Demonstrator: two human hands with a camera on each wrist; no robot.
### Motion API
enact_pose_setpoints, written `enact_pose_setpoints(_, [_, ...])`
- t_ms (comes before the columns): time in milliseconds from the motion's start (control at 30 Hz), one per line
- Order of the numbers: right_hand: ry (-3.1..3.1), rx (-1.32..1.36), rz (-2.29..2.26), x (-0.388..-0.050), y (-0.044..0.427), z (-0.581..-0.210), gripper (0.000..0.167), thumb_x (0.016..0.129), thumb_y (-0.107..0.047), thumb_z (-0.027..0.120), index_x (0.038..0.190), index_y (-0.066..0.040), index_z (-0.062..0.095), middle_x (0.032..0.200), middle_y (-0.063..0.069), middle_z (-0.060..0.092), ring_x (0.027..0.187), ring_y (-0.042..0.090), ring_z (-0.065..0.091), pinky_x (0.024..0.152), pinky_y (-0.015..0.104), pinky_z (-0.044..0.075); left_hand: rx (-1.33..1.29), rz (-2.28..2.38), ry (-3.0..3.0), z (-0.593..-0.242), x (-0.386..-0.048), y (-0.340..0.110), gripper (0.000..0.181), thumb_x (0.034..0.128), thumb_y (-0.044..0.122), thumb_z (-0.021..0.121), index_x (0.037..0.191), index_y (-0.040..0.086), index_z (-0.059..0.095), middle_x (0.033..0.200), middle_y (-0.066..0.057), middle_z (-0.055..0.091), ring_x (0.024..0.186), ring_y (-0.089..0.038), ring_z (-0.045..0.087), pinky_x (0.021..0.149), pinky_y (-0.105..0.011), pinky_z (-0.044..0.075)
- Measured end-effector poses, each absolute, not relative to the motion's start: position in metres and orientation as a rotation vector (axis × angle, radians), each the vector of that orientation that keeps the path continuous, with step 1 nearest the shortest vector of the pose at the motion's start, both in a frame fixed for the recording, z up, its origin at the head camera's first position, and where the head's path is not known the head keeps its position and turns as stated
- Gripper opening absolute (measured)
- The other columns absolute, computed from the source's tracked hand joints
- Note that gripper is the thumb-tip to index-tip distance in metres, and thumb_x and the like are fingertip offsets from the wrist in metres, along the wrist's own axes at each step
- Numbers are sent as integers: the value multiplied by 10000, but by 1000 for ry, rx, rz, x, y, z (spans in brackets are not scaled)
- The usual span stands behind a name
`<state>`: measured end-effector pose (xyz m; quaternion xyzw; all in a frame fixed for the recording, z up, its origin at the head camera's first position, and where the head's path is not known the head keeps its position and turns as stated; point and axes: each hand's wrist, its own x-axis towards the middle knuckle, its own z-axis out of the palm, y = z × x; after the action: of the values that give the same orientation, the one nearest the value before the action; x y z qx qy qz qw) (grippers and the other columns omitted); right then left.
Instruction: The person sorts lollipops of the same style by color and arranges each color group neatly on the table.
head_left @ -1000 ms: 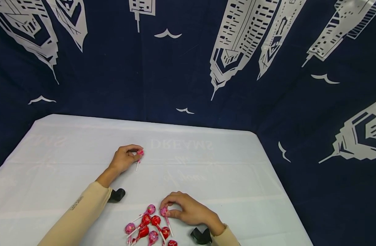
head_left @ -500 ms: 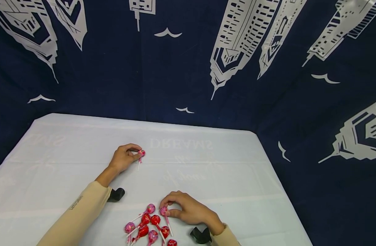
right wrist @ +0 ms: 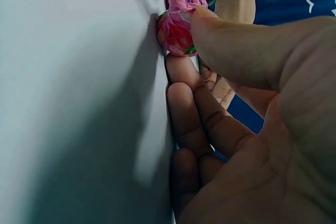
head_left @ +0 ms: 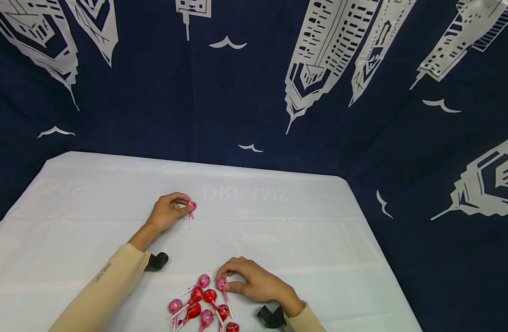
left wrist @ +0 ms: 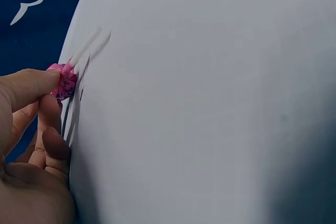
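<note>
My left hand (head_left: 167, 213) pinches the head of a pink lollipop (head_left: 191, 206) between thumb and fingers, over the middle-left of the white table; its white stick points toward me. In the left wrist view the thumb presses on the pink wrapper (left wrist: 66, 81). Nearer me, my right hand (head_left: 258, 282) pinches another pink lollipop (head_left: 221, 284) at the right edge of a group of lollipops. The right wrist view shows the thumb against that wrapped head (right wrist: 177, 34), other fingers along the table surface. Red lollipops (head_left: 210, 296) and pink ones (head_left: 206, 318) lie loosely together beside it.
The white cloth-covered table (head_left: 112, 184) has its far edge against a dark blue cloth (head_left: 237, 101) with white building prints. Black wrist devices (head_left: 157, 261) sit at both wrists. Some lollipops at the bottom are cut off by the frame edge.
The lollipop in my left hand has shifted slightly to the right, and its stick has swung to point more directly toward me. My right hand has stayed in place.
</note>
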<state>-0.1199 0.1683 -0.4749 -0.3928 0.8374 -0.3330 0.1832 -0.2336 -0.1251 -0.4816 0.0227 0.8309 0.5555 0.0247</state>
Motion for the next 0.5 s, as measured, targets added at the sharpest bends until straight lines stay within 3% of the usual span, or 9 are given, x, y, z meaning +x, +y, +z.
enact_pose_setpoints(500, [2353, -1061, -956, -119, 168, -475, 217, 975, -291, 646, 1185, -238, 644, 1102, -131, 644, 1028, 36, 539, 952, 216, 420, 69, 1773, 2506, -483, -233, -128, 308, 895, 53, 721, 1184, -32, 654, 1139, -219, 674, 659, -54, 503, 621, -206, 408])
